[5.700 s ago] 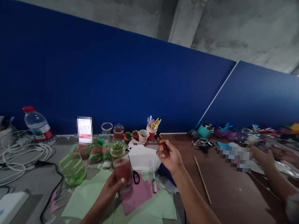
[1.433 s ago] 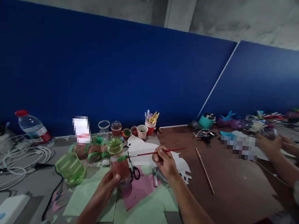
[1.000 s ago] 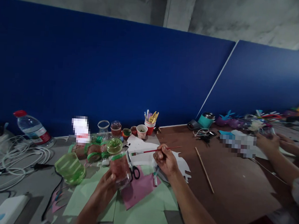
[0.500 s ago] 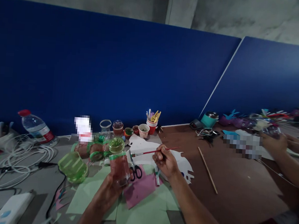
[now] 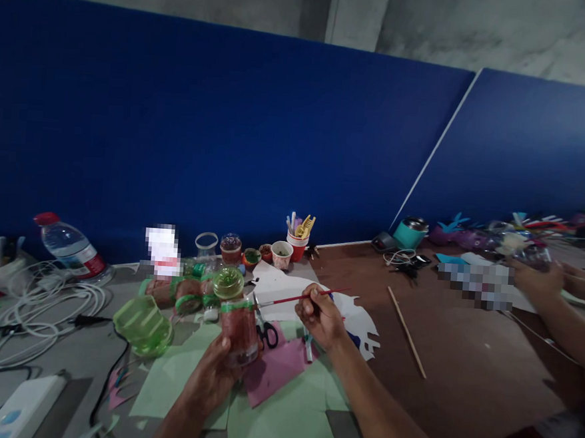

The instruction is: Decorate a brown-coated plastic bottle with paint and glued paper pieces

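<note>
My left hand is closed round the lower part of a clear plastic bottle piece, coated reddish-brown with a green band near its top. Between the fingers of my right hand is a slim red paintbrush, its tip close to the bottle piece's upper right side; I cannot tell whether they touch. Just behind the bottle piece shows a green-filled clear cup. Black-handled scissors lie to its right, by a pink paper sheet.
Painted bottle pieces and a green plastic bottle part lie at left, near coiled white cable. Small paint cups stand at the back. A wooden stick lies right; another person's hands work beyond.
The bottle piece in my left hand has turned more upright and shifted slightly right. My right hand keeps its grip on the paintbrush, whose tip has moved slightly.
</note>
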`<state>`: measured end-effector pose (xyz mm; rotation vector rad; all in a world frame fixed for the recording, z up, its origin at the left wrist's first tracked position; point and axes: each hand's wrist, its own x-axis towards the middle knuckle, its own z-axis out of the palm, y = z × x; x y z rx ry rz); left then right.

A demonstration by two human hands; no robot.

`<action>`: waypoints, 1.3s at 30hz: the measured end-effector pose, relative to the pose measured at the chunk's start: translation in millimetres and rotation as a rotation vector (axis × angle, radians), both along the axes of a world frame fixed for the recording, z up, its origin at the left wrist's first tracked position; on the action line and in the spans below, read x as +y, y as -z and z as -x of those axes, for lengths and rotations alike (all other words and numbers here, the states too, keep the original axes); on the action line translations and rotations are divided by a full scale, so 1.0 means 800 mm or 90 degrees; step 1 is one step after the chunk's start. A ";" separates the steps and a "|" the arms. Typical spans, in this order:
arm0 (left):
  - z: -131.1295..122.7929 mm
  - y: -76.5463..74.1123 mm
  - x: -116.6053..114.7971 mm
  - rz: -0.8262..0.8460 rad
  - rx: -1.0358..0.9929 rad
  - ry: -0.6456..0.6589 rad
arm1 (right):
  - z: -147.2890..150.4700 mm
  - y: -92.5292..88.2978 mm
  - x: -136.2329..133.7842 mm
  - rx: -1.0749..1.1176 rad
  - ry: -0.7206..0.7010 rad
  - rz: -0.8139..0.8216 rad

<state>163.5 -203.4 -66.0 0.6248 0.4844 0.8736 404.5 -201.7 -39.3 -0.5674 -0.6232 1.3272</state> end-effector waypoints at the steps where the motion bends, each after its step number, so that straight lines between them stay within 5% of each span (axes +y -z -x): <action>1: -0.001 0.000 0.000 0.001 0.003 -0.002 | 0.000 0.000 0.000 -0.003 0.000 -0.002; 11: 0.000 0.003 -0.001 -0.017 -0.010 -0.003 | -0.001 0.003 0.003 -0.009 0.000 0.001; 21: 0.007 0.010 0.004 -0.010 -0.091 0.079 | -0.008 0.013 0.009 -0.020 0.037 -0.008; 31: 0.009 -0.012 0.001 -0.025 -0.181 0.185 | -0.010 0.017 0.011 -0.017 0.037 0.000; 39: 0.011 -0.005 0.007 -0.015 -0.189 0.171 | -0.008 0.007 0.007 0.009 0.037 0.002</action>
